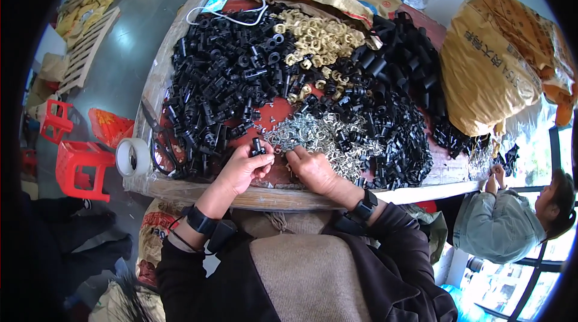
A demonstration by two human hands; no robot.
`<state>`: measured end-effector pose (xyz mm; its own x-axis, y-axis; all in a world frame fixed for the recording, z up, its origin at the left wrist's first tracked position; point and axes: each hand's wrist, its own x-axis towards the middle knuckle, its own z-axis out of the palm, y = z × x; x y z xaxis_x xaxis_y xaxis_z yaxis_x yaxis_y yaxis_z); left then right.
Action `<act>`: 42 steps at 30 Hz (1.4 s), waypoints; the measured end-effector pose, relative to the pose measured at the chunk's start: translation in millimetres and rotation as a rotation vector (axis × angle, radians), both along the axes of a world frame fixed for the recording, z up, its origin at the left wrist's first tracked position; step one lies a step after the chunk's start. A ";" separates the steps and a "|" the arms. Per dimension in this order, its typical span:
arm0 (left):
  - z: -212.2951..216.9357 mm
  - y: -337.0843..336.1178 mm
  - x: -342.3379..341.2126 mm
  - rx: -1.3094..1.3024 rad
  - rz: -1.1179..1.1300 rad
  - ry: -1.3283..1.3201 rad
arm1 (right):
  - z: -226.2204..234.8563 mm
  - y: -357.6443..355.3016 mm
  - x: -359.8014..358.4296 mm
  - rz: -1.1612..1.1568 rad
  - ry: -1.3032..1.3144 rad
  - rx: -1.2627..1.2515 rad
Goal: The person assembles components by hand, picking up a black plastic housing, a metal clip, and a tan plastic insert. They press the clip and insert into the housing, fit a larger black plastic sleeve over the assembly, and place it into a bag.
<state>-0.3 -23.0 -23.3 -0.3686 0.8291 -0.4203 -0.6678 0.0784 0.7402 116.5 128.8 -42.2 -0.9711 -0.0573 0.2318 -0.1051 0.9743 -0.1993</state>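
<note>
Our left hand (251,164) pinches a black fitting (257,145) at the centre of the frame; our right hand (312,169) curls its fingers at the edge of the small metal pieces (304,132), and we cannot tell whether it grips one. As we judge it, a loose pinch could drop the fitting among the similar black parts (220,75) to the upper left, or a careless sweep could mix metal with black. The fitting looks dark, short and roughly cylindrical; finer detail is too small to tell.
</note>
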 end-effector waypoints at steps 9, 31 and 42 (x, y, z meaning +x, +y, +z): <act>-4.2 7.9 5.5 -0.088 0.061 0.115 | -16.1 -5.3 -9.3 -0.019 0.084 0.068; -4.9 33.8 18.8 -0.175 0.025 0.322 | -19.5 -3.0 -4.2 -0.071 0.041 0.053; -7.8 21.2 11.2 -0.092 0.113 0.269 | -11.1 26.8 -4.9 0.029 0.007 -0.389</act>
